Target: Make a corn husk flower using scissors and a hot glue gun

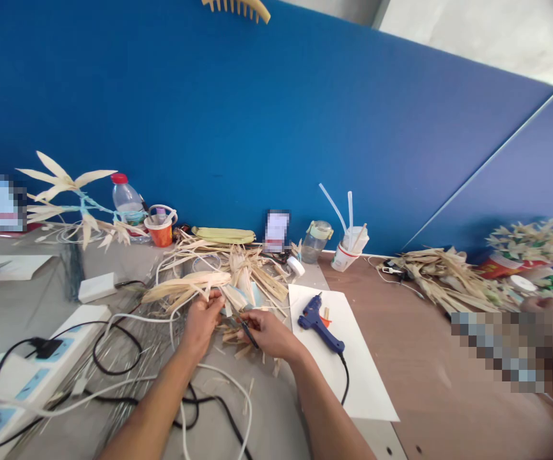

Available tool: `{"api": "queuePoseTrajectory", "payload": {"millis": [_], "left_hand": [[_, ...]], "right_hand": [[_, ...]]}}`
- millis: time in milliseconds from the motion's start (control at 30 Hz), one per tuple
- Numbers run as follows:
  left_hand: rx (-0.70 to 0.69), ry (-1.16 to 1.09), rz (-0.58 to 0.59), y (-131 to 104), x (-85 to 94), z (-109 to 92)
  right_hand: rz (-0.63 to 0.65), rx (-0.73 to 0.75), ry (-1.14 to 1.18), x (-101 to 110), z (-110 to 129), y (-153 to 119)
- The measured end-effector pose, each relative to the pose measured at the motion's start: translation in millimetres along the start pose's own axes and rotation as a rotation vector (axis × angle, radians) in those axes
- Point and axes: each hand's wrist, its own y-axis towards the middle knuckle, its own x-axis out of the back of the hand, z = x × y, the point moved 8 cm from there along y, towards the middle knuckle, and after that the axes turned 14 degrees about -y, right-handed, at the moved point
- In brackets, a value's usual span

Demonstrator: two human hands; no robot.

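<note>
My left hand is closed, its fingers pinching a strip of dried corn husk above the grey table. Close by on the right, my right hand is closed round what looks like a pair of scissors; a black handle shows below the fingers, and the blades are mostly hidden among the husk. Behind both hands lies a loose heap of pale husks. Small cut scraps are scattered under my right hand. A blue glue gun rests on a white sheet right of my right hand.
A power strip with tangled cables and thin wires covers the left. A bottle, an orange bucket, a phone, a jar and a cup line the blue partition. Another person's hand is at far right.
</note>
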Motion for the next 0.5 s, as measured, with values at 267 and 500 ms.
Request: {"api": "queuePoseTrajectory", "payload": {"millis": [267,500], "left_hand": [[0.007,-0.01,-0.004,-1,-1.3,-1],[-0.011,-0.012,0.017,-2,-4.0,-5]], "right_hand": [[-0.035,-0.007,-0.059,2,-5,1],[-0.062,-0.007,-0.019,3,-12,3]]}}
